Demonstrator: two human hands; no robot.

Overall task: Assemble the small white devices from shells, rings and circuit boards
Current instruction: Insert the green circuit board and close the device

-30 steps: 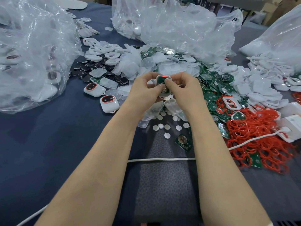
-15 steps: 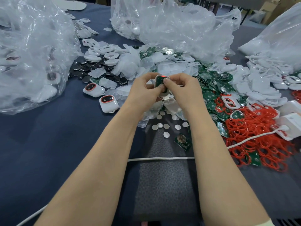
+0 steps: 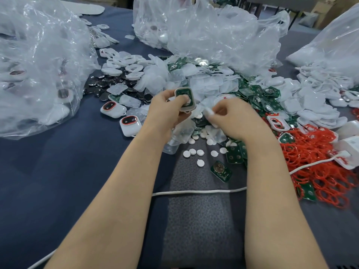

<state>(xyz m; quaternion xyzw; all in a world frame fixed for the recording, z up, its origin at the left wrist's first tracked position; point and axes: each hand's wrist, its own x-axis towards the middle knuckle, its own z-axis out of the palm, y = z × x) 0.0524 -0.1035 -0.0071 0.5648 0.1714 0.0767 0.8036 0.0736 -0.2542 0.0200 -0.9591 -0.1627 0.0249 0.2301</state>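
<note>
Left hand (image 3: 167, 111) is curled round a white shell (image 3: 191, 106) with a green circuit board (image 3: 183, 93) seated inside, its long axis pointing away. Right hand (image 3: 233, 121) is held just right of it over the translucent covers (image 3: 209, 84), fingers curled; any pinched part cannot be made out.

Dark blue cloth tabletop (image 3: 58, 181) spreads left of left hand (image 3: 165, 113). Grey speckled mat (image 3: 202, 220) nearer viewer. Far beyond right hand (image 3: 237, 121): cardboard boxes (image 3: 334, 10), second grey table (image 3: 281, 1). Soft even light.
</note>
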